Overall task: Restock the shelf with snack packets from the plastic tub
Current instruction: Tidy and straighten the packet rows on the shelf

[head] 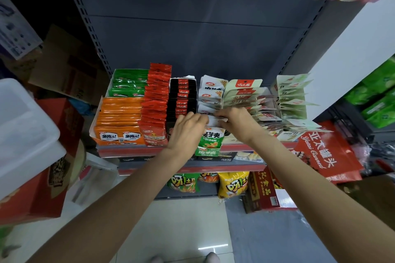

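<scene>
The shelf (132, 150) carries rows of snack packets: orange (119, 117), green (130, 83), red (156, 102), black (182, 96), white and green (210, 92), pale ones (245, 96). My left hand (187, 130) and my right hand (236, 120) meet over the white-and-green row. Between them they pinch a white packet (215, 120) above the front packet (210, 139) of that row. The clear plastic tub (25, 130) stands at the left on a red carton (64, 134).
More pale packets (292, 96) fan out at the shelf's right end. A red gift box (324, 151) leans at the right, with green packs (380, 96) beyond. Lower shelves hold chip bags (233, 183) and a red box (261, 190). Cardboard boxes (64, 66) pile up at the left.
</scene>
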